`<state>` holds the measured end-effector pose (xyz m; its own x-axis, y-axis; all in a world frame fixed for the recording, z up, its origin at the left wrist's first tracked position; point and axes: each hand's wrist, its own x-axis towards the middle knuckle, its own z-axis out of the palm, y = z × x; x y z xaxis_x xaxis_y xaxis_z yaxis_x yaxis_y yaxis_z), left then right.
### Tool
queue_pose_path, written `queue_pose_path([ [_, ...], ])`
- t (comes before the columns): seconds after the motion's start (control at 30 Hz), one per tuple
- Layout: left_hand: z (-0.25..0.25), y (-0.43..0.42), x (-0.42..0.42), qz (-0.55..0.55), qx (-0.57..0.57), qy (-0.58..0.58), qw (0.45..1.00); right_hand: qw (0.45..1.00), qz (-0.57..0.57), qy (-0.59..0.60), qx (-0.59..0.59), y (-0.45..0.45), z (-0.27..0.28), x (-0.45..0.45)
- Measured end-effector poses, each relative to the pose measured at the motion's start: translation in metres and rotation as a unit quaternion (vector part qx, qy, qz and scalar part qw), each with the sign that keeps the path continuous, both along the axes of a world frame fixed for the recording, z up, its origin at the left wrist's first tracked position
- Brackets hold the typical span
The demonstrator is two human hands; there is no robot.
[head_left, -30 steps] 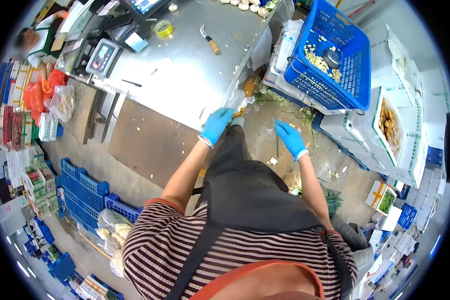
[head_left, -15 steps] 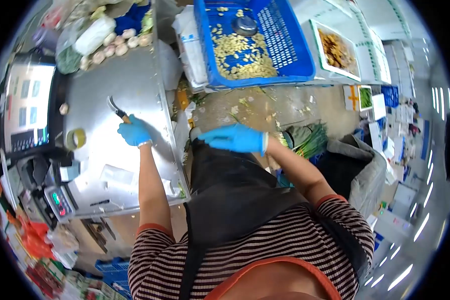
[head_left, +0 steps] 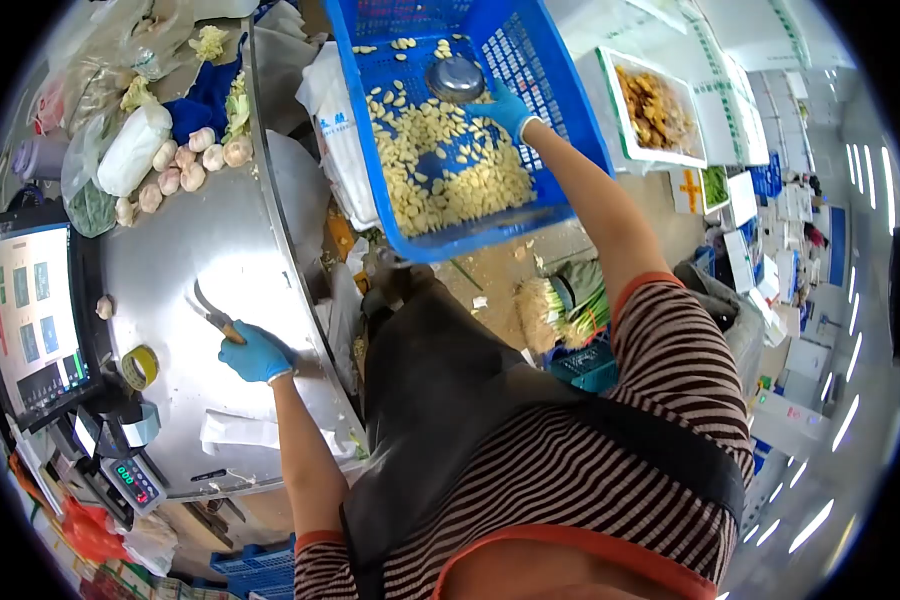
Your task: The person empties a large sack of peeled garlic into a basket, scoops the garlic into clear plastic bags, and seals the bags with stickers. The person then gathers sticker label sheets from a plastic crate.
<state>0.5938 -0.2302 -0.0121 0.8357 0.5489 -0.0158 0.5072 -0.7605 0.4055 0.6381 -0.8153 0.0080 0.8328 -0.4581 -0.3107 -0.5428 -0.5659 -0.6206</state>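
My left hand (head_left: 255,355), in a blue glove, is closed around the wooden handle of a curved knife (head_left: 209,310) above the steel table. The blade points away from me. My right hand (head_left: 506,108), also gloved in blue, reaches into a blue plastic basket (head_left: 570,185). Its fingers are apart at the near right edge of a round metal bowl (head_left: 456,79); whether they grip it I cannot tell. Peeled garlic cloves (head_left: 470,185) lie spread over the basket's floor around the bowl.
Whole garlic bulbs (head_left: 192,177) and bags sit at the far end of the steel table (head_left: 160,270). A screen (head_left: 38,305), yellow tape roll (head_left: 140,367) and scale display (head_left: 135,480) line its left side. Right of the basket stands a white foam box (head_left: 660,110); green onions (head_left: 585,310) lie below.
My right hand has moved forward from over my lap into the basket, beside the metal bowl. My left hand still holds the knife over the table. The view has shifted.
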Motion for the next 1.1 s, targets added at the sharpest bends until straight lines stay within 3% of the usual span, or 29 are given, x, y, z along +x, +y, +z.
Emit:
queue_pose_path([
  [0.07, -0.006, -0.003, 0.004, 0.016, 0.014, 0.001, 1.0, 0.999, 0.032, -0.032, -0.001, -0.044, -0.065, 0.044],
  [0.1, -0.007, -0.004, 0.007, 0.021, 0.024, 0.014, 0.999, 0.998, 0.008, 0.058, -0.039, -0.037, -0.05, 0.06],
  [0.23, -0.019, -0.005, 0.013, 0.035, 0.052, 0.007, 0.998, 0.962, 0.012, 0.15, -0.226, -0.052, -0.104, 0.113],
  [0.37, -0.024, -0.009, 0.018, 0.058, 0.087, 0.0, 0.994, 0.948, 0.065, 0.117, -0.29, -0.069, -0.138, 0.134],
  [0.4, -0.021, -0.013, 0.019, 0.054, 0.079, -0.021, 0.995, 0.963, 0.061, 0.133, -0.224, -0.079, -0.142, 0.14],
  [0.47, -0.019, -0.016, 0.019, 0.049, 0.06, -0.056, 0.995, 0.964, 0.092, 0.135, -0.21, -0.057, -0.104, 0.141],
  [0.5, -0.023, -0.012, 0.019, 0.047, 0.051, -0.074, 0.995, 0.96, 0.082, 0.153, -0.222, -0.067, -0.124, 0.144],
  [0.53, -0.023, -0.009, 0.02, 0.066, 0.042, -0.052, 0.996, 0.982, 0.06, -0.111, -0.139, -0.089, -0.171, 0.136],
  [0.57, -0.023, -0.006, 0.021, 0.084, 0.034, -0.033, 0.995, 0.984, 0.008, -0.15, 0.093, -0.111, -0.189, 0.139],
  [0.6, -0.021, -0.002, 0.021, 0.082, 0.035, -0.019, 0.996, 0.932, -0.072, -0.182, 0.306, -0.133, -0.206, 0.142],
  [0.63, -0.02, 0.0, 0.02, 0.076, 0.033, -0.005, 0.997, 0.86, -0.161, -0.169, 0.454, -0.07, -0.103, 0.134],
  [0.67, -0.021, 0.004, 0.018, 0.068, 0.051, -0.007, 0.996, 0.845, -0.146, -0.199, 0.474, -0.047, -0.057, 0.131],
  [0.73, -0.02, 0.008, 0.018, 0.052, 0.064, 0.003, 0.997, 0.908, -0.07, -0.259, 0.321, 0.02, 0.042, 0.115],
  [0.8, -0.02, 0.01, 0.016, 0.052, 0.045, 0.006, 0.998, 0.916, 0.069, -0.286, 0.273, 0.123, 0.141, 0.092],
  [0.83, -0.021, 0.012, 0.015, 0.057, 0.028, -0.005, 0.998, 0.923, 0.153, -0.213, 0.283, 0.14, 0.155, 0.081],
  [0.87, -0.019, 0.013, 0.015, 0.045, 0.036, -0.005, 0.998, 0.913, 0.263, -0.213, 0.226, 0.182, 0.175, 0.078],
  [0.93, -0.018, 0.018, 0.014, 0.042, 0.018, 0.009, 0.999, 0.861, 0.431, -0.218, 0.16, 0.26, 0.193, 0.073],
  [0.97, -0.017, 0.02, 0.012, 0.038, 0.013, 0.009, 0.999, 0.826, 0.521, -0.203, 0.066, 0.296, 0.187, 0.076],
  [1.03, -0.019, 0.023, 0.009, 0.042, -0.015, -0.018, 0.999, 0.81, 0.566, -0.15, 0.041, 0.356, 0.152, 0.071],
  [1.1, -0.024, 0.029, 0.006, 0.067, -0.04, -0.023, 0.997, 0.799, 0.588, -0.097, -0.082, 0.399, 0.122, 0.071],
])
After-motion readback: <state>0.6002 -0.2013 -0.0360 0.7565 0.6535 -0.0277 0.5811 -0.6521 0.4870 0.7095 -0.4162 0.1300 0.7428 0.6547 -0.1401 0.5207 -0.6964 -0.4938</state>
